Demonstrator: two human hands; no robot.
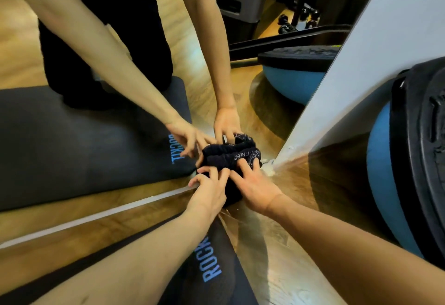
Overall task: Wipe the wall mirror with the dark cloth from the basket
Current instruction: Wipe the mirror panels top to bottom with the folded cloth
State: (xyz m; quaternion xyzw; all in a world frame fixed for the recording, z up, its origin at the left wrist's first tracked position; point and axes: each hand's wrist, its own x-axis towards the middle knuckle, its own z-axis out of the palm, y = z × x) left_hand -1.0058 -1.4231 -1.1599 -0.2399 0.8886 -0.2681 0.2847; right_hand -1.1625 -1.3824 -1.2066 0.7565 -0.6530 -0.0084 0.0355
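Observation:
The dark cloth [225, 160], bunched up with pale printed lettering, is pressed against the bottom corner of the wall mirror [120, 39], just above the floor. My left hand [209, 191] grips its left side, fingers curled into the fabric. My right hand [255, 189] lies on its right side with fingers spread over it. The mirror's lower edge runs as a pale strip [96, 218] toward the left. In the glass I see the reflection of both arms, the hands and the cloth meeting my own. The basket is not in view.
A dark exercise mat [216, 268] with blue lettering lies on the wooden floor under my left forearm, touching the mirror. A white wall edge [361, 71] borders the mirror on the right. A blue balance trainer [397, 184] stands behind that edge.

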